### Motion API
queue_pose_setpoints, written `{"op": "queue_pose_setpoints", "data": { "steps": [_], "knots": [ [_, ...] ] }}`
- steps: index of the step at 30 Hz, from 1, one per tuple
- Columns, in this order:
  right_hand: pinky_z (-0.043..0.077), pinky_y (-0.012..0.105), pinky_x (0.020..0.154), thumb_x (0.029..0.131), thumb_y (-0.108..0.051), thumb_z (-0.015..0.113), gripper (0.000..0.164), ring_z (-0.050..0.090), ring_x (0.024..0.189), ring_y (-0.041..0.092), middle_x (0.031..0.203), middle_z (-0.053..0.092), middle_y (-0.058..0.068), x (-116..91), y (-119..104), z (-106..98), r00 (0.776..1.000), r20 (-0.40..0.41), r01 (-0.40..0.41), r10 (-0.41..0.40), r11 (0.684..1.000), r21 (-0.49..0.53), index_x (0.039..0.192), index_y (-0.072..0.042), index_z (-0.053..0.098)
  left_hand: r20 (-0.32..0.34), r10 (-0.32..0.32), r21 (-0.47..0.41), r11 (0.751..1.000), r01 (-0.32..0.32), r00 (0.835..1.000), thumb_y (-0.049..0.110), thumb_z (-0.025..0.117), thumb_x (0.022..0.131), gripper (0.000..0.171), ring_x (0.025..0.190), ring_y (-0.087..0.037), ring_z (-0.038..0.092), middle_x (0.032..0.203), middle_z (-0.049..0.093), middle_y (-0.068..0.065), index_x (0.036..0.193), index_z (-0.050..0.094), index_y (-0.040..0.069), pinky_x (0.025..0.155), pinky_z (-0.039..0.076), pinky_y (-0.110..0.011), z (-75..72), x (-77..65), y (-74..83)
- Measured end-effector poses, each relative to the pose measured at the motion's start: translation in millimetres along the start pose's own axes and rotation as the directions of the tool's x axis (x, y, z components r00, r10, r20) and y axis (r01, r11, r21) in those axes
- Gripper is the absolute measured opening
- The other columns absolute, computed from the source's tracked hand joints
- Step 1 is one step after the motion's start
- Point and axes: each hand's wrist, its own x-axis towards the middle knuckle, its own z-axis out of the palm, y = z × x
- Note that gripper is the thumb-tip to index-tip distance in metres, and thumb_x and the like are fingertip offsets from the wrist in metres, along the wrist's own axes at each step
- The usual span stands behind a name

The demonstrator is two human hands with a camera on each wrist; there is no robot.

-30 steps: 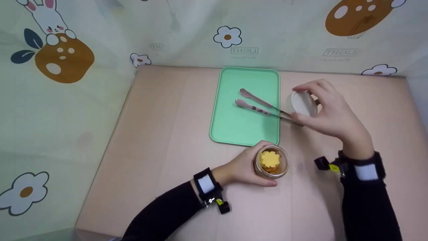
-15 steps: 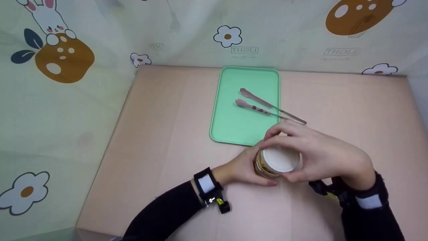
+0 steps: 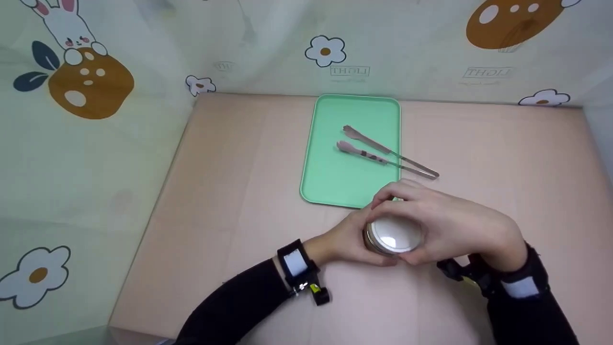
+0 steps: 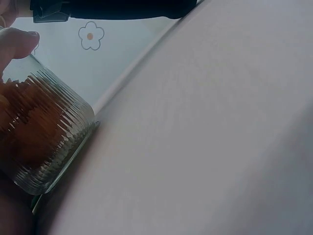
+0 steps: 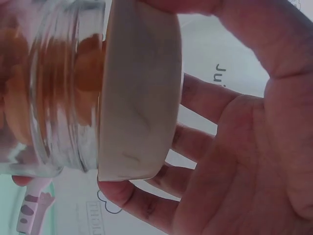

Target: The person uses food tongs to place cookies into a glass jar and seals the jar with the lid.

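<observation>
A ribbed glass jar (image 4: 44,132) with orange-brown pieces inside stands on the table at the tray's near edge. My left hand (image 3: 347,239) grips the jar around its side. Above it, my right hand (image 3: 450,220) holds a white lid (image 3: 395,235) by the rim, fingers and thumb curled round it. In the right wrist view the lid (image 5: 142,93) sits at the jar's mouth, with the threaded glass neck (image 5: 73,88) showing beside it. Whether the lid is seated on the threads I cannot tell. The lid hides the jar's opening in the head view.
A green tray (image 3: 330,177) lies behind the hands. Tongs (image 3: 378,148) with pinkish patterned tips rest across it, their bent end past its right edge. A patterned curtain (image 3: 268,48) hangs along the table's back and left sides.
My right hand has brought the lid from beside the tongs, leftward and down onto the jar's mouth, covering the yellow flower-shaped piece seen inside. The left hand and jar have stayed in place.
</observation>
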Motion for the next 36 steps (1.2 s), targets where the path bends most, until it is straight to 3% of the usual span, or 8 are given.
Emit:
{"op": "queue_pose_setpoints", "data": {
  "steps": [3,6,9,15,23,31,33,36],
  "knots": [
    [0.054,0.038,0.101,0.075,-0.023,0.099,0.065,0.055,0.127,0.016,0.136,0.060,-0.009,0.7,2.5,1.0,1.000,0.022,-0.013,0.013,1.000,-0.007,0.135,-0.027,0.072,-0.009,-0.036,-0.013,0.999,0.036,0.999,0.005,0.097,0.076,0.094,0.135,-0.014,0.057,0.148,0.060,-0.014,0.156,0.046,0.008,0.120,0.047,-0.037,0.6,-1.1,2.6],
    [0.054,0.038,0.100,0.076,-0.024,0.097,0.064,0.055,0.126,0.015,0.135,0.061,-0.009,1.8,3.9,2.8,0.999,0.040,-0.029,0.030,0.999,-0.014,0.136,-0.025,0.071,-0.013,-0.060,-0.013,0.998,0.060,0.998,0.008,0.099,0.075,0.095,0.135,-0.014,0.057,0.149,0.059,-0.010,0.155,0.049,0.013,0.119,0.048,-0.037,3.9,-3.8,-13.7],
    [0.054,0.038,0.099,0.077,-0.026,0.096,0.063,0.056,0.125,0.015,0.133,0.061,-0.009,3.8,2.1,5.3,0.998,0.043,-0.053,0.054,0.998,-0.022,0.136,-0.025,0.072,-0.007,-0.067,-0.037,0.997,0.066,0.998,0.009,0.099,0.076,0.095,0.138,-0.015,0.056,0.152,0.057,-0.007,0.155,0.049,0.015,0.121,0.046,-0.038,4.1,-4.5,-16.9],
    [0.057,0.038,0.093,0.075,-0.036,0.097,0.059,0.057,0.117,0.016,0.122,0.063,-0.009,8.3,-4.8,13.0,0.989,-0.036,-0.148,0.146,0.985,-0.085,0.128,-0.024,0.074,0.012,-0.078,-0.058,0.995,0.078,0.997,0.012,0.098,0.078,0.095,0.140,-0.015,0.055,0.153,0.056,-0.006,0.156,0.045,0.014,0.122,0.044,-0.037,2.9,-4.8,-17.4],
    [0.057,0.034,0.072,0.078,-0.047,0.091,0.046,0.061,0.089,0.017,0.102,0.061,-0.002,14.8,-12.9,30.9,0.953,-0.209,-0.260,0.218,0.944,-0.202,0.101,-0.014,0.067,0.007,-0.062,-0.009,0.998,0.062,0.998,0.015,0.100,0.077,0.100,0.134,-0.015,0.060,0.150,0.059,-0.007,0.156,0.039,0.015,0.116,0.051,-0.035,3.2,-2.7,-17.4],
    [0.055,0.044,0.071,0.084,-0.055,0.085,0.054,0.057,0.083,0.026,0.094,0.053,0.003,15.4,-20.6,44.4,0.888,-0.314,-0.417,0.337,0.877,-0.238,0.100,-0.009,0.062,0.006,-0.073,-0.006,0.997,0.073,0.997,0.012,0.098,0.079,0.088,0.129,-0.013,0.062,0.142,0.062,-0.010,0.149,0.045,0.012,0.111,0.054,-0.033,2.2,-3.6,-17.2],
    [0.055,0.043,0.071,0.085,-0.054,0.084,0.053,0.056,0.083,0.026,0.095,0.052,0.005,14.9,-19.7,45.5,0.890,-0.309,-0.414,0.335,0.878,-0.239,0.100,-0.008,0.060,0.012,-0.072,-0.014,0.997,0.072,0.997,0.011,0.097,0.079,0.088,0.130,-0.014,0.061,0.144,0.061,-0.011,0.150,0.044,0.012,0.112,0.054,-0.034,2.4,-3.5,-17.7],
    [0.057,0.039,0.076,0.084,-0.049,0.086,0.051,0.056,0.091,0.023,0.102,0.054,0.004,10.9,-14.9,41.1,0.931,-0.265,-0.314,0.250,0.920,-0.234,0.104,-0.009,0.062,0.017,-0.075,-0.007,0.997,0.075,0.997,0.012,0.096,0.080,0.092,0.133,-0.014,0.060,0.148,0.059,-0.011,0.155,0.042,0.012,0.115,0.052,-0.034,2.9,-4.2,-18.1]
  ]
}}
